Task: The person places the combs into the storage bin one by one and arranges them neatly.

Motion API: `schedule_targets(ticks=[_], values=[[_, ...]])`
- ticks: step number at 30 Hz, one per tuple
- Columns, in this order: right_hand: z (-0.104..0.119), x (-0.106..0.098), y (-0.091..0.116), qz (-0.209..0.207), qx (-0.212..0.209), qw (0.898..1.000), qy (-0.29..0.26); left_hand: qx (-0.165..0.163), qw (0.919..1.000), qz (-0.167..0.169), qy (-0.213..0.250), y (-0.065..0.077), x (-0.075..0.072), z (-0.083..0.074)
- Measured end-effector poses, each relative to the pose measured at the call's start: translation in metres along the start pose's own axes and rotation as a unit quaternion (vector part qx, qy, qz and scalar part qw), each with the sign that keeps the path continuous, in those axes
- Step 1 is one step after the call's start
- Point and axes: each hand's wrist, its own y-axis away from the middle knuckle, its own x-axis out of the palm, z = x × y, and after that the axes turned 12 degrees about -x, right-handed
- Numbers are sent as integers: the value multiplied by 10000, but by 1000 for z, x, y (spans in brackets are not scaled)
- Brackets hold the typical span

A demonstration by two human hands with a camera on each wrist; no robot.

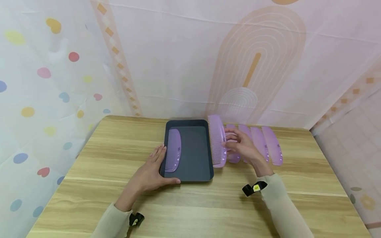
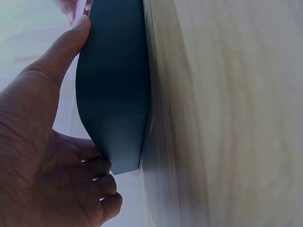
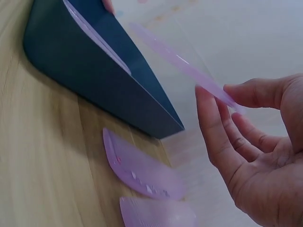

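Note:
A dark grey rectangular tray (image 1: 193, 181) stands on the table, with a purple comb (image 1: 174, 150) lying along its left side, teeth to the left. My left hand (image 1: 150, 173) rests at the tray's near left corner, fingers along the left wall and thumb on the front rim. The left wrist view shows the thumb (image 2: 68, 49) against the rim. Between thumb and fingers, my right hand (image 1: 242, 145) pinches another purple comb (image 1: 217, 142) by its back edge. This comb is raised beside the tray's right rim, above the table in the right wrist view.
Several more purple combs (image 1: 272, 145) lie in a row on the wooden table (image 1: 208, 211) right of the tray, partly hidden by my right hand. A patterned cloth (image 1: 178, 66) hangs behind the table's back edge. Each wrist wears a black strap (image 1: 254, 188).

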Motion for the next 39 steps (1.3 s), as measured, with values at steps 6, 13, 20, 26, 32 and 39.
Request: schedule_targets(ticks=[6, 13, 20, 26, 32, 39], values=[[2, 12, -9, 100, 73, 9997, 208, -24, 10000, 14, 14, -1, 0, -1], [1, 23, -16, 207, 79, 9997, -119, -52, 10000, 48, 8, -2, 1, -3], [2, 39, -24, 231, 235, 9994, -130, -47, 10000, 22, -5, -2, 0, -3], [1, 53, -32, 218, 388, 9989, 127, -68, 10000, 24, -1, -2, 0, -4], [2, 66, -40, 144, 543, 9979, 329, -101, 9999, 29, 16, -1, 1, -4], [-5, 81, -48, 104, 686, 9967, 424, -95, 9999, 34, 40, -2, 2, -4]])
